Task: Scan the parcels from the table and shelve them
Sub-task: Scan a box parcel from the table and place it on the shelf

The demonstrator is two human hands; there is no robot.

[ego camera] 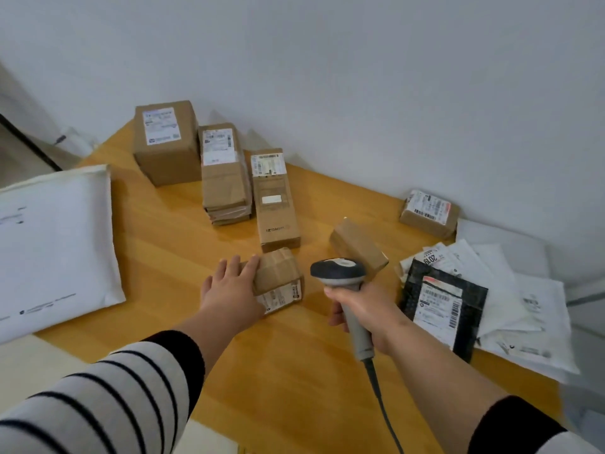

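Note:
A small brown parcel (281, 280) lies near the middle of the wooden table (294, 371), its white label facing the front. My left hand (230, 290) rests on the parcel's left end with fingers straight over its top. My right hand (363, 311) grips the handle of a grey barcode scanner (343, 276), whose head sits just right of that parcel. A cable hangs from the scanner's handle toward me.
Three taller cardboard boxes (226, 172) stand in a row at the back. Another small box (358, 247) lies behind the scanner, and one (429, 213) by the wall. A black mailer (442, 306) and white mailers (523, 306) pile at right. A large white bag (55, 247) lies left.

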